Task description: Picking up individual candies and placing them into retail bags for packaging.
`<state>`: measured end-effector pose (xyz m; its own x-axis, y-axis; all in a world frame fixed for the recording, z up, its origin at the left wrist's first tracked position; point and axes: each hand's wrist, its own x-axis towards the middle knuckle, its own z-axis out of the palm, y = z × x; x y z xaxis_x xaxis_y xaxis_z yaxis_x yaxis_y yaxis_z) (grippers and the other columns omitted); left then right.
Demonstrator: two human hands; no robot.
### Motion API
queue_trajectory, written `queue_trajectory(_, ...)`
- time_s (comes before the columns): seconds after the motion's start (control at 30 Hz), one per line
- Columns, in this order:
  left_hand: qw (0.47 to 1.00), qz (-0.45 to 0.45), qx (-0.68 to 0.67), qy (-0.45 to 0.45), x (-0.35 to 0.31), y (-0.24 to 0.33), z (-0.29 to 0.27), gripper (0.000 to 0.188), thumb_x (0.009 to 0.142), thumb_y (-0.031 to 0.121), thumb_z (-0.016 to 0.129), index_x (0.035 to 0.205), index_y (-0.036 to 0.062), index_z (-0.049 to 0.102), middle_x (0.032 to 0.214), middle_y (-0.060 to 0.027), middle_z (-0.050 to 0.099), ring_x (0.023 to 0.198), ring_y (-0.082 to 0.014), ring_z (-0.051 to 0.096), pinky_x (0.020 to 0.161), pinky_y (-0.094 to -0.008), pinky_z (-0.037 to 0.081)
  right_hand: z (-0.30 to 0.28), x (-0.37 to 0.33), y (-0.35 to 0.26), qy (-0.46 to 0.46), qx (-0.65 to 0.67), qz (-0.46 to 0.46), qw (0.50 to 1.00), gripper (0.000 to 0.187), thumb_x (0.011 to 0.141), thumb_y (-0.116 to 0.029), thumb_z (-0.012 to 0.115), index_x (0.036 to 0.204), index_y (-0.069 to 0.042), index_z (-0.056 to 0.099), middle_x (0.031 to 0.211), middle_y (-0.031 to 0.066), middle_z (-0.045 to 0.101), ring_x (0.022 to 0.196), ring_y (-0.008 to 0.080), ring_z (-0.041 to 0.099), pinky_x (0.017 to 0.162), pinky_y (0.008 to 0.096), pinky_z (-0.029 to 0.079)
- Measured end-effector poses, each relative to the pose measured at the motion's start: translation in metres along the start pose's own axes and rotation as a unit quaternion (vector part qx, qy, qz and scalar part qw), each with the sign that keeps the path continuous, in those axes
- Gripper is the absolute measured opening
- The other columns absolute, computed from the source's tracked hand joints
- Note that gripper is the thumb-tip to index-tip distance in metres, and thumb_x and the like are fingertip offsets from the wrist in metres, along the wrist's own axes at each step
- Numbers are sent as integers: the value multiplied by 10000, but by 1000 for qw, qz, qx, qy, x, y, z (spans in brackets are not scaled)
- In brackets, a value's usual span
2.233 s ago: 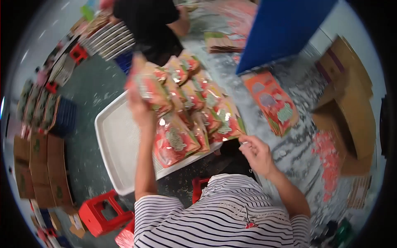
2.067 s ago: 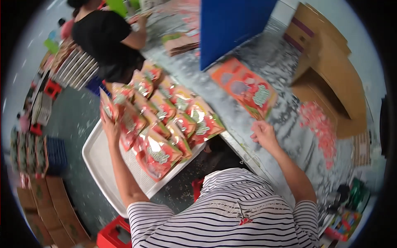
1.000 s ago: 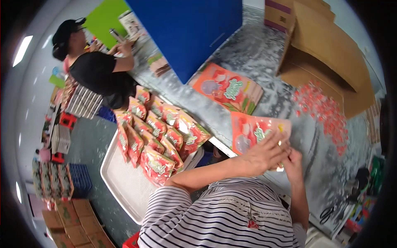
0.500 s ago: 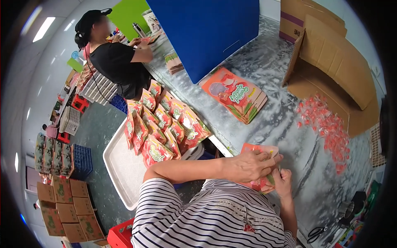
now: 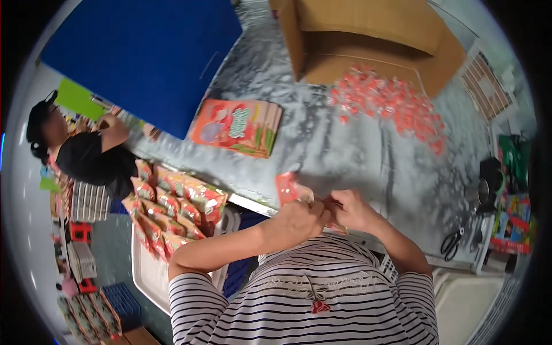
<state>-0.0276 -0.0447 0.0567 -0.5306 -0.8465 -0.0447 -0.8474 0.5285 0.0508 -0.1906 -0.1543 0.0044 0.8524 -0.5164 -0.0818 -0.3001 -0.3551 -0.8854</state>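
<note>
Close to my body at the table's near edge, a red-and-orange printed pouch (image 5: 287, 188) is tilted between my hands. My left hand (image 5: 303, 217) is closed on it, fingers bent over its upper part. Against the pouch's other edge my right hand (image 5: 351, 210) is closed, thumb and fingertips pinched together there. Most of the pouch is hidden by my fingers. Beyond it lies a stack of flat pouches (image 5: 237, 127) with the same print. Farther right, small red candies in clear wrappers (image 5: 391, 102) spread out in a heap from an open cardboard box (image 5: 356, 54).
Left of me, several filled pouches (image 5: 172, 210) stand crowded on a white tray (image 5: 145, 273). A tall blue panel (image 5: 144, 60) rises at the far left, with a co-worker (image 5: 86, 158) past it. Black-handled scissors (image 5: 451, 246) lie near the right table edge.
My view has swung to the right, so the table and box appear farther left. The pouch has turned in my hands, and both hands stay on it.
</note>
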Motion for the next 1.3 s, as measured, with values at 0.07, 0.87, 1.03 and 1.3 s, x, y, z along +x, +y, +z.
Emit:
queue_trajectory(0.07,997,75,-16,23,8,-4,-16,229,731,84,582,937,-16,582,814,-121,549,699,-235,607,538,-324,495,0,4,18,14,-1,50,999,162,806,-64,584,934,11,648,819,209,660,743,292,663,649,354,502)
queue_trajectory(0.87,919,-214,-312,109,-50,17,5,352,811,151,610,1146,48,579,915,-147,633,890,-328,577,691,-447,514,-34,122,117,226,-446,-6,866,698,868,-455,590,1424,-99,363,1447,237,312,1306,470,279,1086,546,234)
queue_trajectory(1.03,913,-246,-292,141,-58,12,0,308,812,174,642,1104,79,618,973,-114,632,858,-328,588,691,-434,510,-6,85,91,223,-423,-64,876,561,920,-368,543,1387,-86,414,1406,213,380,1268,416,345,1059,503,285)
queue_trajectory(1.3,918,-241,-279,144,-58,19,9,284,808,175,639,1073,73,618,931,-117,635,828,-319,591,628,-439,519,-27,77,67,210,-368,-47,905,418,884,-288,599,1232,-61,553,1321,202,448,1214,396,395,1042,463,313)
